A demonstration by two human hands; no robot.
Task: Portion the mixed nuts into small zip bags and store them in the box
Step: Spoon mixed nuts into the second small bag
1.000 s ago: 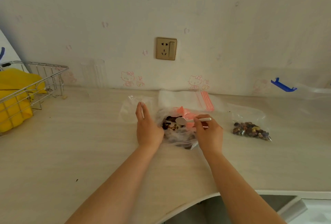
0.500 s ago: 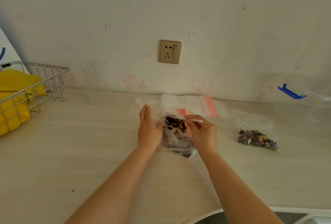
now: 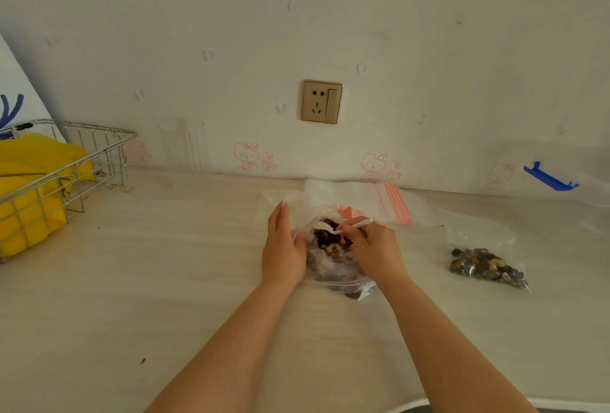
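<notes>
Pale counter (image 3: 165, 280) carries a limp, slippery bag of nuts (image 3: 333, 264), best held by its rim, where the flat-fingered left hand (image 3: 284, 247) props it while the right hand (image 3: 373, 247) pinches a spoon (image 3: 350, 226).

Left of the left hand's fingers (image 3: 283, 214): wide bare surface (image 3: 165, 264), open passage out to the wire basket (image 3: 59, 161) at far left, which blocks that edge with yellow stuff inside. Between both sets of fingers: big nut bag (image 3: 333, 264), crowded. Just beyond the fingers: stack of empty zip bags (image 3: 363, 196) against the wall, little room. Right of the right hand's fingers (image 3: 358, 231): a strip of bare surface, then filled small bag (image 3: 485, 264) in the way. Blue clip (image 3: 548, 178) far right by the wall. Near side toward the body: only forearms.
</notes>
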